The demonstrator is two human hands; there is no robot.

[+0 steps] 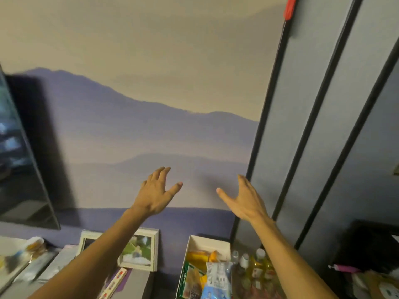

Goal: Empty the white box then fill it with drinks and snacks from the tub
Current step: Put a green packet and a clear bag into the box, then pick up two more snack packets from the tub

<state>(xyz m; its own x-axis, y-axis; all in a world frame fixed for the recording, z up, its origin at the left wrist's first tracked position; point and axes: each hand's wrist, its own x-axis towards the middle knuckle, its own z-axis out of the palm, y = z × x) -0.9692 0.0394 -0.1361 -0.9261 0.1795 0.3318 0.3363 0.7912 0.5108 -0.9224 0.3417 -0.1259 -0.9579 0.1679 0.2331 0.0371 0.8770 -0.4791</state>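
Both my hands are raised in front of the wall, well above the objects. My left hand [156, 192] has its fingers spread and holds nothing. My right hand [245, 200] is likewise spread and empty. Below them at the bottom edge stands the white box [208, 239], holding snack packets [218, 275] in yellow, green and blue wrappers. Right of the box stand several small drink bottles [257, 264] with white caps. No tub can be made out clearly.
A framed photo [138, 251] leans against the wall on a grey surface left of the box. A dark screen [19, 160] hangs at the far left. Grey panels with black strips [319, 117] fill the right. Clutter lies at bottom left and bottom right.
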